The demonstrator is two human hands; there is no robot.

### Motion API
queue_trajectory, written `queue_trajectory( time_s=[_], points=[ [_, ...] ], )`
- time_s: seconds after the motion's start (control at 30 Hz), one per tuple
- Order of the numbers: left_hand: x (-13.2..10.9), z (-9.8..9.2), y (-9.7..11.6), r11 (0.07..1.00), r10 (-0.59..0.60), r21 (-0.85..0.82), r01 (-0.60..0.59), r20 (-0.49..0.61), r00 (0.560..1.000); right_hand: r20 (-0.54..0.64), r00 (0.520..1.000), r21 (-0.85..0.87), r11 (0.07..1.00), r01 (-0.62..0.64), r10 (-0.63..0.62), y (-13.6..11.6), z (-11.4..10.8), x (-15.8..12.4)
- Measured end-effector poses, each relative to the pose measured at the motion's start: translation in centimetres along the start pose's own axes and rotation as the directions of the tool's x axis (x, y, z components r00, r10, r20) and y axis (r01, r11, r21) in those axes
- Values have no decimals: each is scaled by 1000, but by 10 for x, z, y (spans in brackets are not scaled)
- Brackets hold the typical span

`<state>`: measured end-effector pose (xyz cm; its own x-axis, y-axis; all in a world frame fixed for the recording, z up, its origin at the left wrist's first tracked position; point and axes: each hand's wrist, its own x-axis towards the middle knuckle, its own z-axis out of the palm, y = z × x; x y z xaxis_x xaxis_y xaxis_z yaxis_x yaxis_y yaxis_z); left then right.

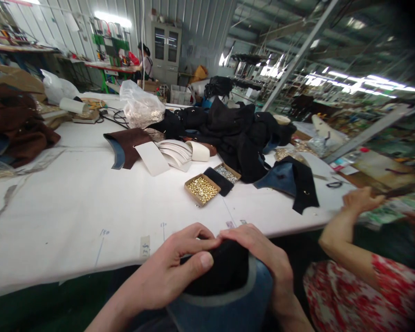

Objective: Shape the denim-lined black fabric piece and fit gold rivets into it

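Two-handed, gripping blue-and-black fabric with curled hands by edge of white tabletop. With gap before shallow brown cardboard box.

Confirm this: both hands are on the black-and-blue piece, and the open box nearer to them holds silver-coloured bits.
Wrong on one point: the head view shows that the nearer open box holds gold-coloured bits, not silver-coloured ones. The left hand and right hand are indeed both on the black-and-blue piece.
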<state>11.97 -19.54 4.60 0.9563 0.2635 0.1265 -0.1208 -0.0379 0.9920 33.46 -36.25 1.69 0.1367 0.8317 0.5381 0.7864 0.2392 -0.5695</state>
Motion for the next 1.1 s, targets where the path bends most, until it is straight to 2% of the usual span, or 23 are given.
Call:
queue_trajectory(
  time_s=[0.1,0.23,0.3,0.37,0.47,0.53,0.6,0.67,0.73,0.83,0.93,1.1],
  points=[
    [-12,-3,-23,996,-62,-67,54,-119,991,103,993,63,996,-62,55,1,12,19],
    [-29,-18,-54,989,-148,-51,139,-311,939,314,948,200,972,-125,57,0,40,60],
    [-37,-29,-67,972,-221,-156,173,-390,894,386,918,225,956,-190,92,0,57,81],
    [-44,-41,-80,938,-313,-291,189,-473,824,450,884,213,947,-241,124,0,74,101],
    [-53,-56,-99,917,-378,-340,208,-576,725,518,839,77,968,-239,166,0,104,126],
    [-59,-65,-111,935,-355,-252,250,-643,679,567,794,-114,975,-189,220,3,126,141],
    [-63,-74,-123,945,-263,-58,320,-715,647,619,731,-300,947,-117,287,9,149,153],
    [-68,-84,-132,919,-132,142,369,-768,626,654,674,-404,911,-75,345,18,172,162],
    [-74,-95,-137,882,-22,268,388,-798,602,667,635,-451,889,-72,390,29,190,169],
    [-86,-110,-140,884,8,268,383,-828,561,673,587,-503,860,-83,450,46,208,176],
    [-96,-120,-143,912,-17,212,351,-836,548,668,546,-551,829,-94,506,59,218,183],
    [-106,-125,-154,947,-136,49,317,-835,533,657,473,-616,780,-111,586,76,229,193]
  ],
)
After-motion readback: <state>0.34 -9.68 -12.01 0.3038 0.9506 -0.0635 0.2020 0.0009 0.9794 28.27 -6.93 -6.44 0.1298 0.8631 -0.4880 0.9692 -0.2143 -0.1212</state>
